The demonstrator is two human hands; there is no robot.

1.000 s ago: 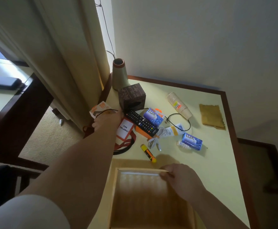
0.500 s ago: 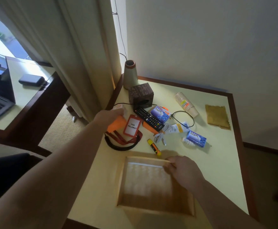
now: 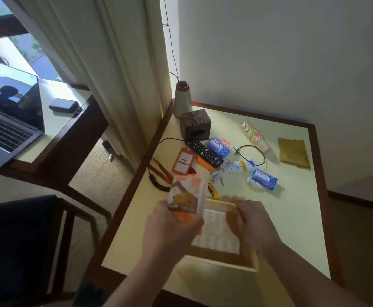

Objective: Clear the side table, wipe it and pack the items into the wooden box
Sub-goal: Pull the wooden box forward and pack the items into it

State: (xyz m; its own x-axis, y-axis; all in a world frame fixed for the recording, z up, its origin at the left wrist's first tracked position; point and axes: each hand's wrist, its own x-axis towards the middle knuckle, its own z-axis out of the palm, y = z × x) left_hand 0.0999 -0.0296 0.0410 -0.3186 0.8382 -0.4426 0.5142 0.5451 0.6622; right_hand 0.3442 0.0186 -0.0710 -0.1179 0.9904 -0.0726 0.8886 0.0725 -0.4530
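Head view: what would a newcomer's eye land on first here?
First, the left hand gripping an orange-and-white carton above the near-left corner of the wooden box, while the right hand grips the box's far rim. Behind them, a clutter sits mid-table: a TV remote, two blue soap boxes and a red badge holder.

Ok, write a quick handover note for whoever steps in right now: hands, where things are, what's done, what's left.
Left hand holds an orange packet above the box's left edge. Right hand grips the far right rim.
Box holds nothing visible.
Still on the table: remote, badge, two soap boxes, tube, cups, cables, cloth.
Done: packet picked up.
Left: pack the rest, wipe.
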